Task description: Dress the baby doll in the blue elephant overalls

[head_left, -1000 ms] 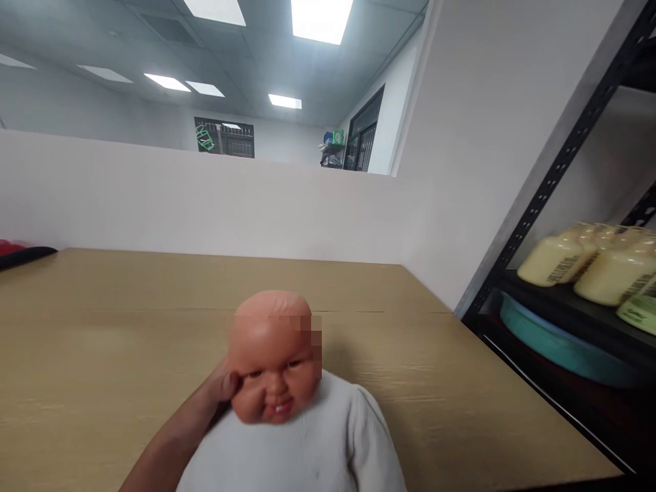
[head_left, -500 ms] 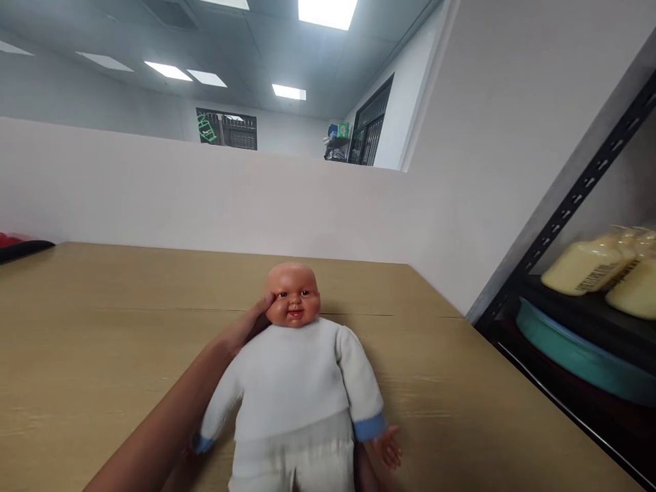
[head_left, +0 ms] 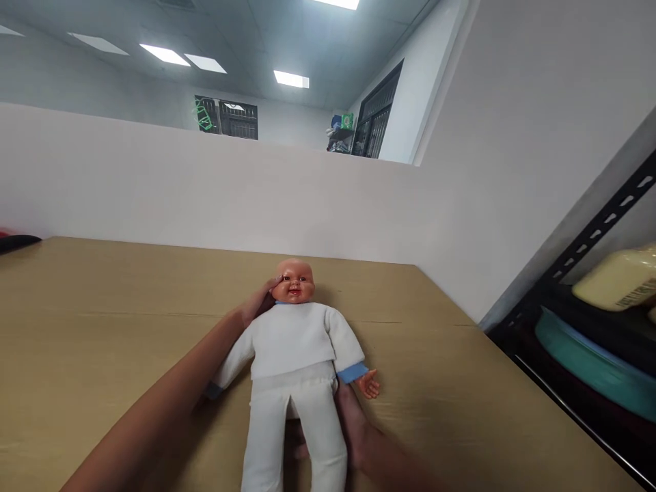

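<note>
A baby doll in a white top with blue cuffs and white trousers lies face up, its head toward the far wall. My left hand cups the side and back of the doll's head, with the thumb on its cheek and the other fingers hidden behind. My right hand reaches under the doll's hips and thighs from the right. Part of its fingers shows between the trouser legs. The doll is held over the wooden tabletop; whether its back touches the wood I cannot tell.
A low white wall borders the table's far side. On the right, a black metal shelf holds a cream-coloured bottle and a teal basin. A black and red item sits at the far left.
The doll has shifted away from me toward the far wall, so its legs now show. My right hand and forearm have come into view beneath it. My left hand keeps its hold on the head.
</note>
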Demonstrator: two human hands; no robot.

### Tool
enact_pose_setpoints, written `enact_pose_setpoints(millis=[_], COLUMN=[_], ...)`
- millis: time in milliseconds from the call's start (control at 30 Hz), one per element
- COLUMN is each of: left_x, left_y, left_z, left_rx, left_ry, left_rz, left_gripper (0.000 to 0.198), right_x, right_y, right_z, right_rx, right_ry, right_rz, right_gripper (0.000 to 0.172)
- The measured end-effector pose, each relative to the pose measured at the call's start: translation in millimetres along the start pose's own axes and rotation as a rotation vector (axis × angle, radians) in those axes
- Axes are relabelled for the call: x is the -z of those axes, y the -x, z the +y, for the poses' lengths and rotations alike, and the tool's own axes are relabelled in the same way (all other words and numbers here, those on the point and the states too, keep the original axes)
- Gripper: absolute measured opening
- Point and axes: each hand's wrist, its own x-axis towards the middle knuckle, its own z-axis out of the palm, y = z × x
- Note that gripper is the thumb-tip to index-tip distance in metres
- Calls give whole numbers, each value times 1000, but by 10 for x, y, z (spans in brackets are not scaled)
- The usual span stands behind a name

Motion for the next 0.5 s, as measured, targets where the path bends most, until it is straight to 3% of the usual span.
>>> enact_pose_setpoints(millis=[133,300,400,500], left_x=[207,351,364,329], left_y=[-119,-184,-219,-278], left_z=[53,101,118,130], left_rx=[6,8,50,78], left_ry=[-5,-21,-50,-138], left_rz=[43,100,108,113], left_gripper=[74,72,74,78], right_x=[167,316,359,389], right_y=[-166,-192,-228,-248], right_z=[-130,-273,-196,-49], right_rx=[-116,52,99,199], right_ry=[-189,-183,-1,420], right_rz=[-79,5,74,282], right_gripper=[95,66,66,71])
